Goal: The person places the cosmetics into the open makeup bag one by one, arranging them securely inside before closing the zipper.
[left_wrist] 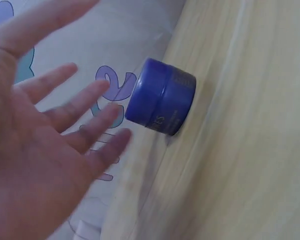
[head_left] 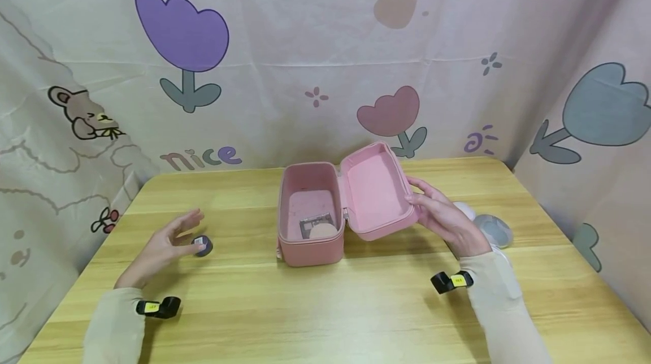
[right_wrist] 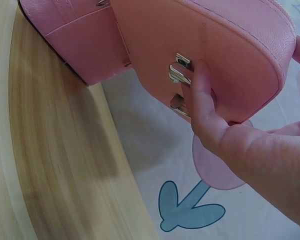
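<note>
Spread and holding nothing, the left hand (head_left: pixel 159 250) is just beside the blue jar (left_wrist: pixel 162 97), which stands upright on the table (head_left: pixel 244 307) to the hand's right; no touch is plain. Squat and round, the jar shows no clear long axis. This hand is far nearer to it than the right hand (head_left: pixel 450 222), which grips the edge of the lid (head_left: pixel 376 189) beyond the pink box (head_left: pixel 311 254). From the jar, the box's mouth lies rightward and slightly farther back, well apart.
</note>
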`<state>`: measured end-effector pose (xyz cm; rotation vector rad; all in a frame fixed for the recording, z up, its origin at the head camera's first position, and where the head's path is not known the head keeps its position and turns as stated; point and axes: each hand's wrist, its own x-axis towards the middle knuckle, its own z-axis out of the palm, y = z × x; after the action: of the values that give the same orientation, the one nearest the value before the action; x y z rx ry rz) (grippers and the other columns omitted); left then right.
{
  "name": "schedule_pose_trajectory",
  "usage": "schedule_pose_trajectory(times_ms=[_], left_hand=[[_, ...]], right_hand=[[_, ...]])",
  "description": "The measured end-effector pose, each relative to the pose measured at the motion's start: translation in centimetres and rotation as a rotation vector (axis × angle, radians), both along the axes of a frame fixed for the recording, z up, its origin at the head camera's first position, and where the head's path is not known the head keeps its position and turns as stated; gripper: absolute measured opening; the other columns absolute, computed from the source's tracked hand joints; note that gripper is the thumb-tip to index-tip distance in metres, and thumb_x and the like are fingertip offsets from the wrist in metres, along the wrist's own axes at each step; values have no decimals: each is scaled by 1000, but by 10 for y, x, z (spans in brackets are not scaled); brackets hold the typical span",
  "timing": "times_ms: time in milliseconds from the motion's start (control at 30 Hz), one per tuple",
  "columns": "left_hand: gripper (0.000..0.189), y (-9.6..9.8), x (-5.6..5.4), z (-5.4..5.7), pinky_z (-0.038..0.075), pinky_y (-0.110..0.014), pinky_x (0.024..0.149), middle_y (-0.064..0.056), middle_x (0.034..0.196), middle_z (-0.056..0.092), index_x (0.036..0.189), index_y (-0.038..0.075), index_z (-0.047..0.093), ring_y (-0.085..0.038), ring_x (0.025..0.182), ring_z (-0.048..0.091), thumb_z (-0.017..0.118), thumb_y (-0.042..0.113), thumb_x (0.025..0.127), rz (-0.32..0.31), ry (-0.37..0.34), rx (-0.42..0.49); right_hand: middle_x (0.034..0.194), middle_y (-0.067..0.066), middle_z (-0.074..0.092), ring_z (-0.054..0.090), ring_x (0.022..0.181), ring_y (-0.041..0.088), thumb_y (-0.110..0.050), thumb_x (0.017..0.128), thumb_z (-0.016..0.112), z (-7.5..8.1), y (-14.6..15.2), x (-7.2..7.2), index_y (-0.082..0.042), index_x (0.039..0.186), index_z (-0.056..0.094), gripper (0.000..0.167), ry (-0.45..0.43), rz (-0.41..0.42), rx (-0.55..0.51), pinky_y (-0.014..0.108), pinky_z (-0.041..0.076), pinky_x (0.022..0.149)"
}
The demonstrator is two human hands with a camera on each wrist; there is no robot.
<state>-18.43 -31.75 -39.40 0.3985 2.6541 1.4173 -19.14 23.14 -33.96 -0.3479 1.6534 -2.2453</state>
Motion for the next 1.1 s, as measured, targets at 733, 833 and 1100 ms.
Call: schedule_pose_trajectory(times_ms=[733,833,1100], left_hand=[[74,-10,-6,-22,38,-9,85,-33,135,45,145,-9,29,15,104,44,70,11,88,2,-35,24],[72,-9,-6,-22,37,-9,85,-32,133,48,145,-9,31,15,104,43,70,11,87,3,-30,7],[68,-8,-8,-24,38,-14,85,-25,130,54,144,-6,35,7,103,45,69,17,89,45,-42,-78]], right_hand=[[124,11,49,60,102,18,-2,95,50,-2,0,-2,6,148,10,67,-17,-4,-13,29,49,88],[125,11,49,60,102,18,-3,95,50,-2,0,-2,6,149,10,67,-12,-3,-5,29,49,89],[126,11,48,60,104,18,-5,96,51,-2,1,-1,6,149,9,69,-2,1,15,30,49,90]])
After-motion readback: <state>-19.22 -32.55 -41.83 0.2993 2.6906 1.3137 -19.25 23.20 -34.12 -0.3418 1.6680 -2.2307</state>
